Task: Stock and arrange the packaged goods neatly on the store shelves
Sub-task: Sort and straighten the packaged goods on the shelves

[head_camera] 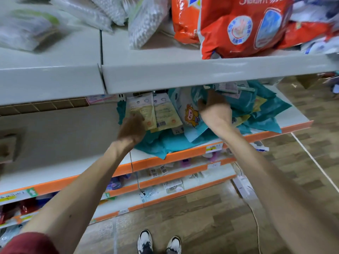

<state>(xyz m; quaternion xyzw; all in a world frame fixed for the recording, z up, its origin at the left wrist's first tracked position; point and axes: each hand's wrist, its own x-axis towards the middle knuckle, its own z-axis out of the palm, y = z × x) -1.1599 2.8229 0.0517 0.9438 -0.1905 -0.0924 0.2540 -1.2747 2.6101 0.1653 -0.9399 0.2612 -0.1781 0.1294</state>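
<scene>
A heap of flat teal packets (264,110) lies on the middle shelf (293,116), with two pale yellow mask packs (146,110) leaning at its left. One teal-and-white packet with a cartoon cow (190,116) sits between them. My left hand (131,128) rests with its fingers against the left yellow pack. My right hand (212,103) reaches under the upper shelf and presses into the teal packets; its fingers are partly hidden by them.
The grey upper shelf (183,74) overhangs the work area and carries large orange bags (244,26) and clear plastic bags (145,21). Orange-edged lower shelves (174,173) hold small goods. A cable (256,222) trails on the wood floor near my shoes (159,242).
</scene>
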